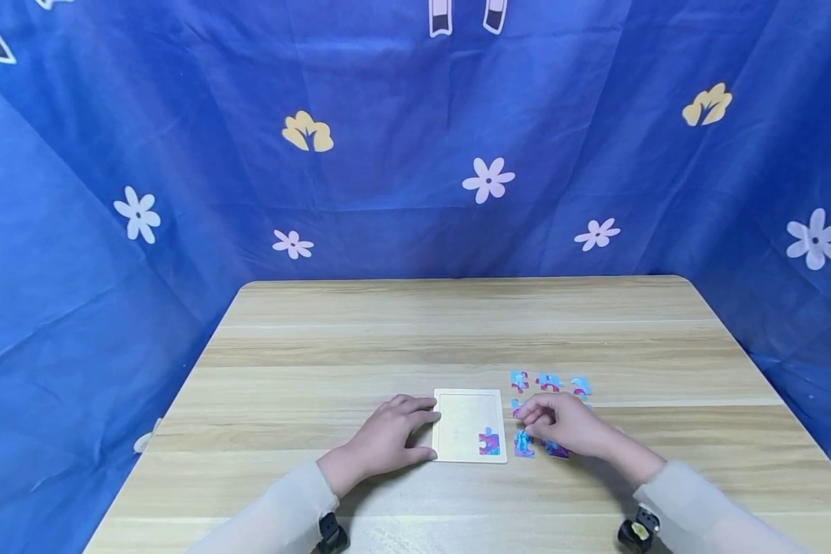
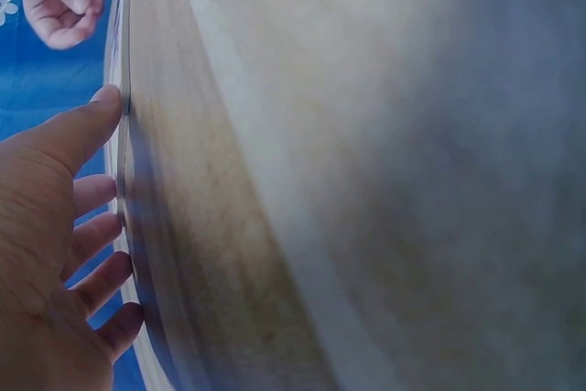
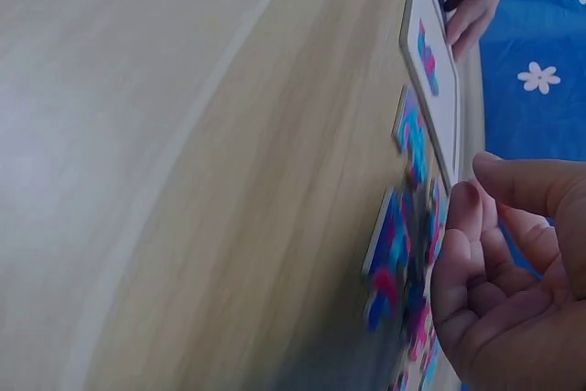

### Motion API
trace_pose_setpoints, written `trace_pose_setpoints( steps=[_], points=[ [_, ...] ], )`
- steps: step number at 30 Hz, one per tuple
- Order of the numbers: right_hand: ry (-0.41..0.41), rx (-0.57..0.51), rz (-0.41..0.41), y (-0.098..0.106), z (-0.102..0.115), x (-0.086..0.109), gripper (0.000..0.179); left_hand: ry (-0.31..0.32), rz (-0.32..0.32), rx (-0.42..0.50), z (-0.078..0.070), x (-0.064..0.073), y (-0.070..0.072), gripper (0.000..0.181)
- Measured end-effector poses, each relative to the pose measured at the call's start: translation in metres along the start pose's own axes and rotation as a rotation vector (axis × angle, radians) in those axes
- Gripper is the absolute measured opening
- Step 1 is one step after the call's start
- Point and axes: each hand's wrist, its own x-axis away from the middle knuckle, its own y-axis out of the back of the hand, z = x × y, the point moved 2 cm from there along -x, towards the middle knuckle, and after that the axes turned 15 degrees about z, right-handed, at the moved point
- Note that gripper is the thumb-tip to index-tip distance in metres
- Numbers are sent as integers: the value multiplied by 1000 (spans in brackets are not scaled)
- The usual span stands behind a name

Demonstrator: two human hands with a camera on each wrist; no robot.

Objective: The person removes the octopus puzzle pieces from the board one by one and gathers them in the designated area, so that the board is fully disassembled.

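A square, light wooden puzzle tray (image 1: pixel 457 423) lies on the table, with one pink and blue jigsaw piece (image 1: pixel 488 443) in its near right corner. Along the tray's left edge, the fingertips of my left hand (image 1: pixel 393 437) touch the rim, thumb apart from the fingers. My right hand (image 1: pixel 561 422) is over the loose pieces right of the tray, its fingers loosely bent. Nothing shows between thumb and fingers of that hand in the right wrist view. Below it lie a blue piece (image 1: pixel 523 444) and a purple piece (image 3: pixel 389 235); others are partly hidden by the hand.
Beyond the right hand, several more pieces sit in a row, among them a blue and pink piece (image 1: pixel 548 382) and a pale blue one (image 1: pixel 581 385). The wood-grain table (image 1: pixel 360 338) reaches back to a blue flowered cloth (image 1: pixel 388 192).
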Motion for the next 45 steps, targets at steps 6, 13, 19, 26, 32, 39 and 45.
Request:
trace_pose_setpoints(
  steps=[6,13,19,26,32,39,45],
  points=[
    [34,-1,-1,-10,7,-15,17,0,-8,-1,0,1,-2,59],
    [40,64,4,-20,15,-27,16,-3,-14,0,0,1,-4,58],
    [29,119,37,-26,21,-33,15,-2,-18,-2,-1,2,-5,58],
    [6,147,73,-30,24,-33,15,-3,-22,-1,-5,3,-5,58],
    [29,134,83,-32,25,-32,14,0,-21,-1,-7,4,-6,58],
    [30,96,86,-31,27,-32,18,-3,-24,7,-7,4,-6,58],
    [38,65,97,-30,28,-32,20,0,-23,4,-7,4,-5,58]
  ],
)
